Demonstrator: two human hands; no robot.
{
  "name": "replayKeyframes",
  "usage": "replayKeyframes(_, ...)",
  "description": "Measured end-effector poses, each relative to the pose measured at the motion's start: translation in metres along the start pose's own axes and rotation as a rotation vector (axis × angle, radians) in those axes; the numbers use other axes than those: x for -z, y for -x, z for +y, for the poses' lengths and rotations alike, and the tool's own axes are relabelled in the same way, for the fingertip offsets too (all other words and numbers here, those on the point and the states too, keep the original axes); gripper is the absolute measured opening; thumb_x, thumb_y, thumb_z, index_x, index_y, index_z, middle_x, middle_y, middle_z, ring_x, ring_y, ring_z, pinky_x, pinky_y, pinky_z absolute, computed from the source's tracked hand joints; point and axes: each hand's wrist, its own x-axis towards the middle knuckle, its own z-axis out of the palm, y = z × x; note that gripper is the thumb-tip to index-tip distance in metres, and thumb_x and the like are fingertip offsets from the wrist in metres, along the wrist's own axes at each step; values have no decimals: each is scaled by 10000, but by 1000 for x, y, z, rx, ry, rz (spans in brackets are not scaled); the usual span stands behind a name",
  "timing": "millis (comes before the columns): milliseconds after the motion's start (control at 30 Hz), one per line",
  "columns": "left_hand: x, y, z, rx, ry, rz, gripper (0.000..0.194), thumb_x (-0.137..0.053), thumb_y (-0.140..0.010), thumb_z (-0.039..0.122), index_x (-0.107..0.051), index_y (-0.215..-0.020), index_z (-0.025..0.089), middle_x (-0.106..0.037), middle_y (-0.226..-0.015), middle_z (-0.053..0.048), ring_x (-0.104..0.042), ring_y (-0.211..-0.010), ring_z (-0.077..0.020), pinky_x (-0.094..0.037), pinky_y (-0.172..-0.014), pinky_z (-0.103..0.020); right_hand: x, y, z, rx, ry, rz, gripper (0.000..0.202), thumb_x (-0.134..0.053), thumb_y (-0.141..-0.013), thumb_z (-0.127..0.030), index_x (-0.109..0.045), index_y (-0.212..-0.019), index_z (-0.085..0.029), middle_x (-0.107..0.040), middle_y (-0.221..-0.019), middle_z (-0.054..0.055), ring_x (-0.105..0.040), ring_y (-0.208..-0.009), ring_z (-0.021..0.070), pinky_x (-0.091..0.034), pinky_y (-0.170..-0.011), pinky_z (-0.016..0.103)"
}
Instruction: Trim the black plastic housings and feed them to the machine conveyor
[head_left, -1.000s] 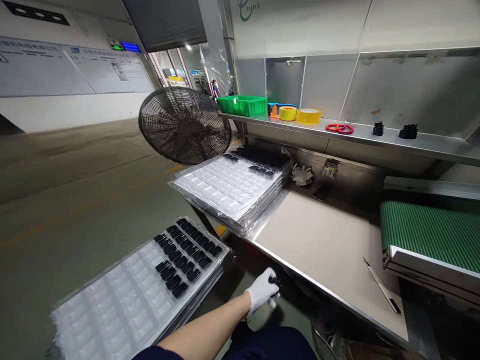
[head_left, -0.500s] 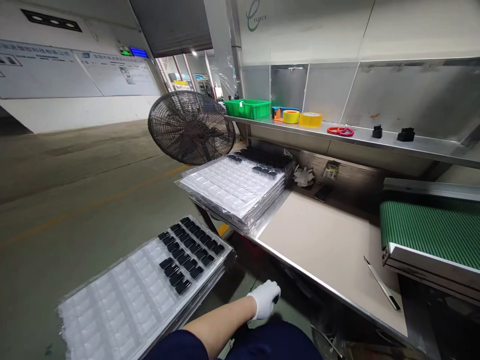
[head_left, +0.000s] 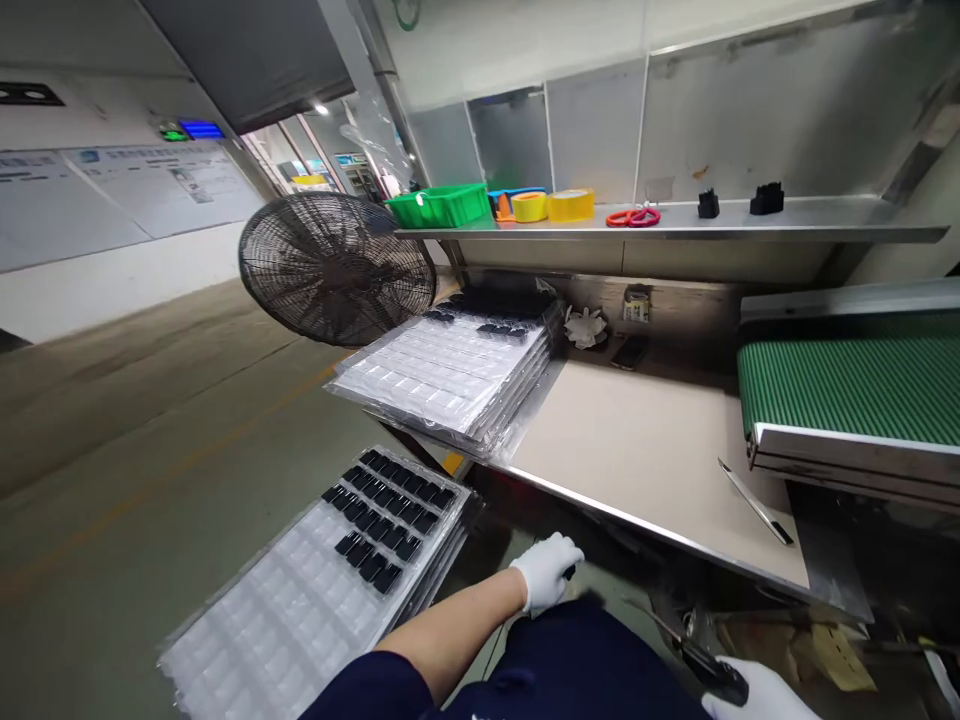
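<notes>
My left hand (head_left: 551, 572), in a white glove, is closed near my lap. A small black piece (head_left: 570, 573) shows at its fingers, mostly hidden. At the bottom right, my white-gloved right hand (head_left: 761, 692) is wrapped round a black-handled tool (head_left: 712, 668), whose thin metal end points up and left. Left of my left hand lies a clear plastic tray (head_left: 277, 600) on a stack, with rows of black parts (head_left: 386, 505) filling its far end. The nearer pockets hold nothing.
A second stack of clear trays (head_left: 420, 375) stands on the workbench (head_left: 637, 440). A slim metal blade-like tool (head_left: 754, 500) lies there beside the green conveyor belt (head_left: 847, 380). On the shelf are a green bin (head_left: 442, 207), yellow tape (head_left: 570, 206) and scissors (head_left: 632, 217). A fan (head_left: 337, 265) stands behind.
The camera view has shifted. My right hand with the black-handled tool has come into view at the bottom right. My left hand stays closed near my lap, and another black part sits in the tray.
</notes>
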Motion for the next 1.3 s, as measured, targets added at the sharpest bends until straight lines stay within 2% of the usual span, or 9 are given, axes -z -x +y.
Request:
replayKeyframes(100, 0, 2, -5, 4, 7, 27, 369, -611, -937, 349, -563, -1263, 183, -591, -1219, -102, -580, -1111, -260, -520, -927, -469, -2, -4, 3, -24, -63, -108, 111, -779, -498, -328, -687, -554, -300, -661, -562, 25, -677, -615, 290, -502, -597, 366)
replayKeyframes(200, -2, 2, -10, -11, 28, 57, 450, -603, -944, 340, -500, -1358, 195, -570, -1276, -114, -568, -1154, -275, -505, -966, -499, -2, -2, -2, -38, -65, -206, 110, -757, -540, -333, -665, -540, -272, -635, -532, 19, -612, -565, 239, -449, -571, 324)
replayKeyframes(300, -4, 3, -13, -52, 70, 84, 463, -599, -948, 340, -490, -1377, 206, -556, -1316, -118, -561, -1174, -277, -492, -992, -510, 0, 4, -16, -50, 94, -262, 80, -718, -639, -334, -689, -620, -261, -650, -579, 13, -585, -573, 203, -412, -587, 295)
replayKeyframes(433, -11, 3, -17, -71, 167, 154, 507, -606, -942, 331, -459, -1412, 210, -508, -1389, -127, -521, -1238, -302, -450, -1039, -550, 4, 9, -37, 47, 291, -393, 141, -611, -780, -328, -678, -723, -217, -665, -670, 20, -575, -618, 172, -389, -604, 268)
replayKeyframes(567, -20, 2, -21, -51, 248, 213, 535, -600, -943, 311, -430, -1437, 199, -553, -1308, -124, -538, -1209, -299, -449, -1033, -554, 4, 8, -47, -29, 356, -398, 173, -622, -791, -369, -678, -774, -206, -657, -720, 23, -560, -637, 167, -364, -606, 269)
replayKeyframes(833, -25, 12, -30, -20, 305, 272, 517, -617, -931, 309, -466, -1410, 185, -598, -1235, -114, -569, -1158, -281, -473, -1005, -524, 0, 7, -64, -39, 416, -435, 200, -602, -816, -375, -680, -816, -191, -661, -750, 22, -582, -653, 154, -362, -606, 252)
replayKeyframes(1000, -28, 16, -33, 45, 388, 284, 507, -632, -924, 328, -501, -1392, 183, -619, -1210, -113, -584, -1152, -277, -472, -1018, -530, -2, 4, -65, -57, 472, -456, 198, -588, -812, -380, -673, -822, -200, -676, -783, 38, -611, -688, 181, -382, -608, 263)
replayKeyframes(1167, -31, 15, -36, 166, 525, 345, 499, -615, -942, 353, -490, -1395, 185, -611, -1278, -121, -607, -1152, -270, -482, -1021, -532, -4, 7, -65, -34, 476, -506, 194, -580, -804, -402, -657, -800, -224, -685, -784, 22, -624, -698, 186, -405, -600, 260)
replayKeyframes(1300, -31, 15, -42, 207, 602, 327, 459, -626, -938, 358, -538, -1347, 171, -655, -1206, -107, -640, -1097, -255, -504, -996, -517, -7, 6, -70, -14, 486, -506, 207, -574, -815, -430, -663, -826, -244, -701, -833, 17, -643, -754, 194, -416, -625, 260)
